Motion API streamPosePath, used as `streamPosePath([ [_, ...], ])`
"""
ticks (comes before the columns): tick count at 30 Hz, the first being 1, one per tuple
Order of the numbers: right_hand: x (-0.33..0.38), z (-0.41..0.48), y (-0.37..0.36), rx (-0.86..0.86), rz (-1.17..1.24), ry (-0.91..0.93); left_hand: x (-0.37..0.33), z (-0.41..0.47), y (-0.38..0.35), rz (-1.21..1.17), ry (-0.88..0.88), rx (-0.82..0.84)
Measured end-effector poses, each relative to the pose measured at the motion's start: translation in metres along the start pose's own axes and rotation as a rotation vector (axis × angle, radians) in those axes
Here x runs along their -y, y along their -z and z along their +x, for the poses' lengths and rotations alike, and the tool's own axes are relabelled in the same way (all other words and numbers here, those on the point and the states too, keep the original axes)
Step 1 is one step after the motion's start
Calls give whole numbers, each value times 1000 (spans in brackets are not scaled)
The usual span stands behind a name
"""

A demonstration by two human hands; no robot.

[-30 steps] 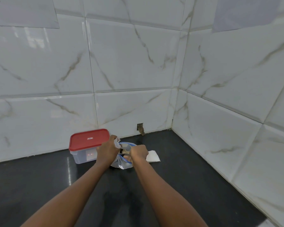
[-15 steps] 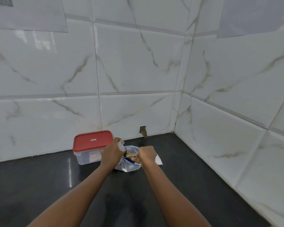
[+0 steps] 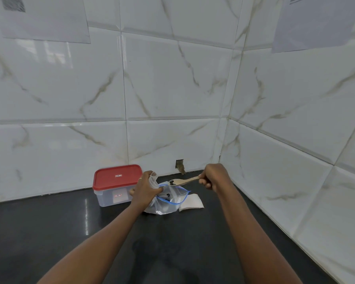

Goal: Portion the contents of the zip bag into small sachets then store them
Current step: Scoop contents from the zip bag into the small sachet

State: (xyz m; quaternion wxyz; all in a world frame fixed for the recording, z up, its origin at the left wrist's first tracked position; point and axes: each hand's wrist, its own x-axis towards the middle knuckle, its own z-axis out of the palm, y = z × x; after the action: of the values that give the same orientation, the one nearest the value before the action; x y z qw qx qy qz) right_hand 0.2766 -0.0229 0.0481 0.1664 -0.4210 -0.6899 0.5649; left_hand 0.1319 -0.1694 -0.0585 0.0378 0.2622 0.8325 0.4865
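A clear zip bag (image 3: 168, 201) with a blue seal stands open on the dark counter; dark bits show inside. My left hand (image 3: 147, 188) grips a small clear sachet (image 3: 153, 178) beside the bag's mouth. My right hand (image 3: 212, 177) grips the handle of a wooden spoon (image 3: 183, 181). Its bowl, carrying a few dark pieces, hovers above the bag, near the sachet. A clear box with a red lid (image 3: 117, 177) stands shut just left of my left hand.
A flat stack of white sachets (image 3: 192, 203) lies on the black counter (image 3: 49, 232) right of the bag. Marble-tiled walls meet in a corner close behind, with a small hole (image 3: 179, 166) at the base. Paper sheets hang on both walls.
My right hand has lifted up and to the right, drawing the wooden spoon out of the zip bag with dark pieces on it. My left hand keeps holding the sachet.
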Motion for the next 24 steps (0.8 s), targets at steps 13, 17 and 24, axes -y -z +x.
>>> streamPosePath([
  [13, 10, -17, -43, 17, -32, 160, -4, -7, -4, 27, -28, 30],
  [17, 10, -14, -49, -43, -194, 251, -6, -11, 1, 53, -41, 39],
  [24, 13, -18, -48, -45, -415, 377, -4, -9, 3, 20, -44, 111],
])
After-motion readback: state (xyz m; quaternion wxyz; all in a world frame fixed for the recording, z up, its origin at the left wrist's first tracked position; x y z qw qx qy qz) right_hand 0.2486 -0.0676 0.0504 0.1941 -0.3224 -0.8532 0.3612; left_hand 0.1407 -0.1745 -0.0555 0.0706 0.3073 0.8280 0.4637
